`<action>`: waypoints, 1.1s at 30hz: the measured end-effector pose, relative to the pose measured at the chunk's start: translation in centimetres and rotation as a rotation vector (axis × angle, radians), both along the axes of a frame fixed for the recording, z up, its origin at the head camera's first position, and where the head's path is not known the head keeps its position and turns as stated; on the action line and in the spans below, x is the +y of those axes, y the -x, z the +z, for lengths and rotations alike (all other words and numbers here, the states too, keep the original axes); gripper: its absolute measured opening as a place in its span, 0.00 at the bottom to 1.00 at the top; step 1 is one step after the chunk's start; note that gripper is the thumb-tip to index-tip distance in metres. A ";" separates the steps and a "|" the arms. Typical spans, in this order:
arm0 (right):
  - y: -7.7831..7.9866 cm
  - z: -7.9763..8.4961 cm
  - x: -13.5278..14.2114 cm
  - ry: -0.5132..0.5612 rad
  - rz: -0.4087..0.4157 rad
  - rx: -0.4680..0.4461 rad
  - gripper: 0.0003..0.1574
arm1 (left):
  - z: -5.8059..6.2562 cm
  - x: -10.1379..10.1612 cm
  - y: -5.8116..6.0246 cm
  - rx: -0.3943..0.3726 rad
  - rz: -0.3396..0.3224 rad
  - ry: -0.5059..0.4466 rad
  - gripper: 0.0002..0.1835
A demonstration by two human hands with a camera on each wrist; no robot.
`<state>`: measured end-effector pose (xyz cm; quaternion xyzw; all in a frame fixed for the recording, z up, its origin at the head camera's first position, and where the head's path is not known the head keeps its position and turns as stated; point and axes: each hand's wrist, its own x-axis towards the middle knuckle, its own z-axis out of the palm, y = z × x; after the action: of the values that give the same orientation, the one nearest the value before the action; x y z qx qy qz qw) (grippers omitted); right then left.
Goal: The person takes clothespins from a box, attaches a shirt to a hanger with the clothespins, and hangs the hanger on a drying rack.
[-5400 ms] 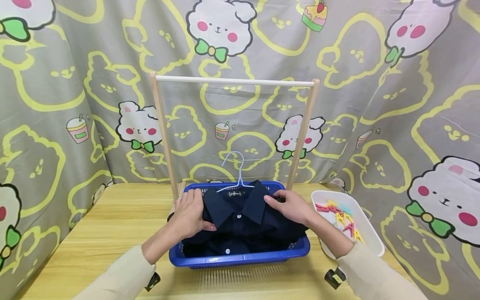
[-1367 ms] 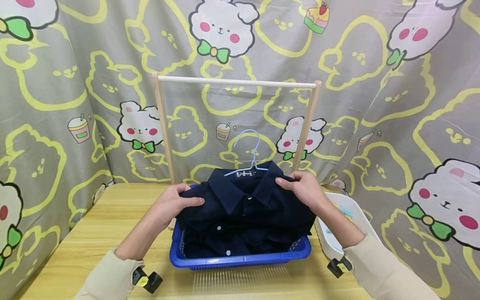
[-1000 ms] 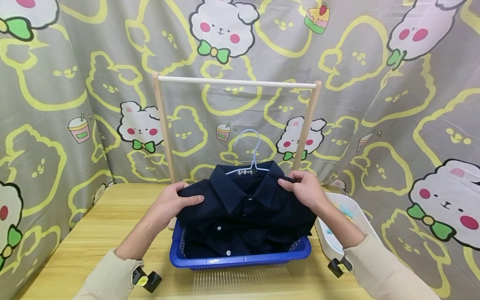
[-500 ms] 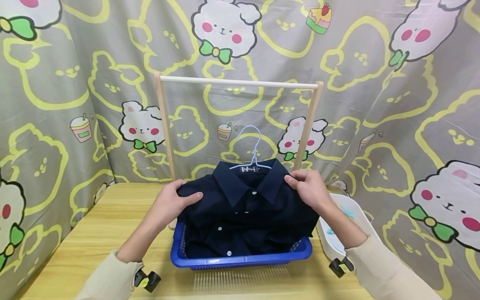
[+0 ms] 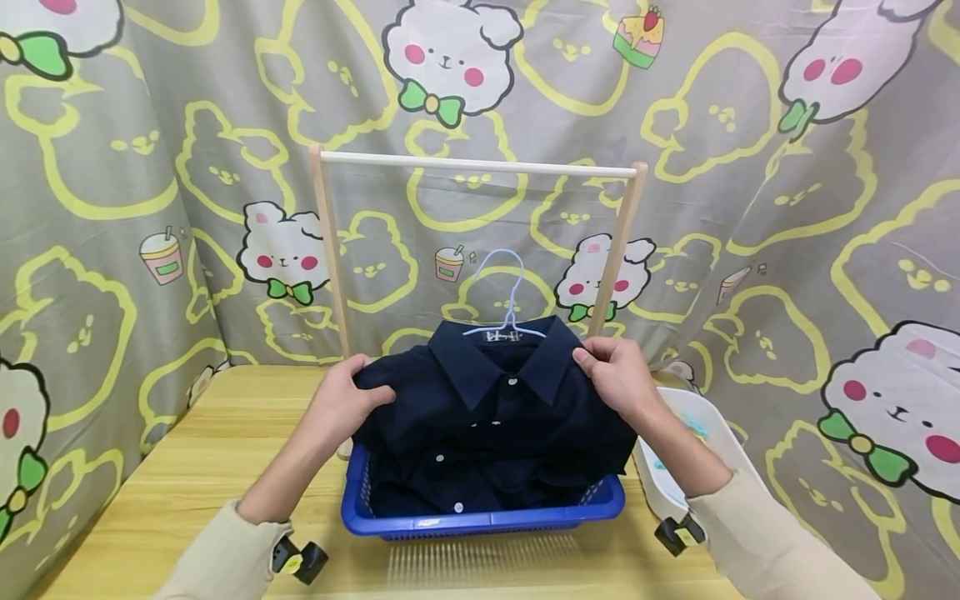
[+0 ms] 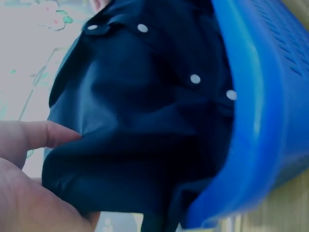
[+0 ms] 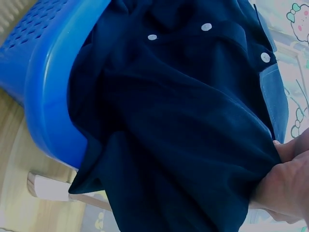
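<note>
On the wooden counter [image 5: 232, 433], a blue basket [image 5: 483, 523] at lower centre holds the lower folds of a navy shirt [image 5: 420, 400], whose shoulders and collar rise above the rim. At right, a white tray [image 5: 658, 496], partly behind the forearm, contains small light-blue and yellow pieces [image 5: 693, 427].

At centre left, the left hand [image 5: 345, 396] grips one shoulder, thumb in front; toward centre right, the right hand [image 5: 618, 375] pinches the other, near the collar. Both sets of fingers are closed on cloth.

The shirt is rumpled below, its pointed collar spread around a pale-blue hanger [image 5: 512, 300], with a neck label [image 5: 502, 337] and white buttons [image 5: 459, 507].
</note>
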<state>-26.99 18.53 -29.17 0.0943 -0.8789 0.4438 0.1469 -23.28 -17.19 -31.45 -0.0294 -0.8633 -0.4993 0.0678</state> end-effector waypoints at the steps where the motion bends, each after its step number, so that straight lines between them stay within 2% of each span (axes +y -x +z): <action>1: 0.0 0.0 0.0 -0.001 0.000 0.001 0.12 | 0.0 0.0 0.0 -0.001 0.003 -0.005 0.13; 9: 0.0 0.1 0.0 -0.002 -0.006 0.013 0.12 | 0.2 0.3 -0.2 0.046 0.002 0.166 0.09; 11: 0.0 0.1 0.0 -0.006 -0.008 0.016 0.12 | 0.1 0.3 -0.1 0.042 0.005 0.145 0.09; 16: 0.0 0.0 0.1 -0.006 -0.015 0.003 0.12 | -0.1 0.3 0.2 0.009 -0.001 0.017 0.09; 18: 0.0 0.0 0.2 -0.005 -0.018 -0.003 0.12 | -0.1 0.2 0.2 -0.015 -0.017 -0.025 0.10; 22: -0.1 0.0 0.2 -0.007 -0.025 -0.004 0.12 | 0.0 0.1 0.2 -0.085 -0.082 -0.037 0.12; 25: 0.0 0.1 0.2 -0.014 -0.032 -0.009 0.13 | 0.2 -0.1 0.1 -0.125 -0.146 0.009 0.15; 27: 0.0 0.1 0.1 -0.022 -0.037 -0.010 0.13 | 0.2 -0.1 0.1 -0.135 -0.166 0.040 0.17; 33: 0.1 0.1 0.0 -0.035 -0.039 0.005 0.13 | 0.3 0.0 -0.1 -0.092 -0.131 0.191 0.18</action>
<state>-27.05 18.52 -29.07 0.0810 -0.8878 0.4254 0.1558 -23.22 -17.22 -31.12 -0.0690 -0.9053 -0.4190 -0.0078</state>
